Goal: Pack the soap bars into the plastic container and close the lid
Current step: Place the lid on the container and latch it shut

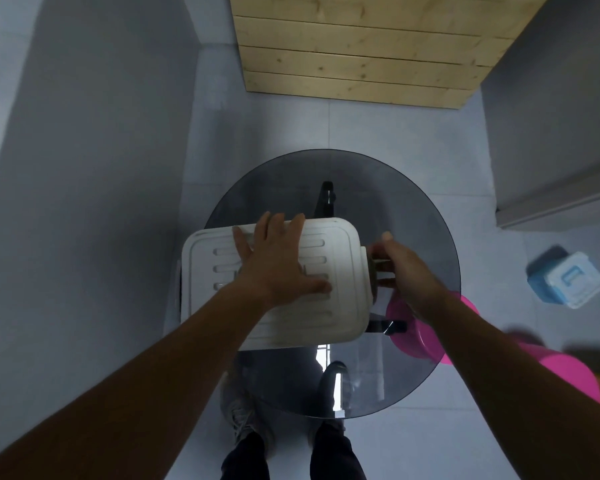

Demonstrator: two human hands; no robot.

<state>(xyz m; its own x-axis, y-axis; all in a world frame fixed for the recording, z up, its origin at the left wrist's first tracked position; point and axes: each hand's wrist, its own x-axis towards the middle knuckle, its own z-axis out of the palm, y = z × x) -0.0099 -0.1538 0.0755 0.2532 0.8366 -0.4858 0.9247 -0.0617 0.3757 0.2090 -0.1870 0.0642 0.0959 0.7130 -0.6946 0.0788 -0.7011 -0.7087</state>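
Observation:
A white plastic container with its ribbed lid point(340, 258) on top stands on a round smoked-glass table point(413, 209). My left hand point(278, 258) lies flat on the lid with the fingers spread. At the container's right end, my right hand point(402, 268) curls its fingers around the dark side latch point(378, 268). No soap bars show; the inside of the container is hidden by the lid.
A pink tub point(413, 337) sits under the table's right edge and another pink thing point(568, 375) lies further right. A blue and white box point(568, 278) stands on the floor at right. A wooden panel point(361, 46) lies beyond the table. My shoes point(243, 420) show below the glass.

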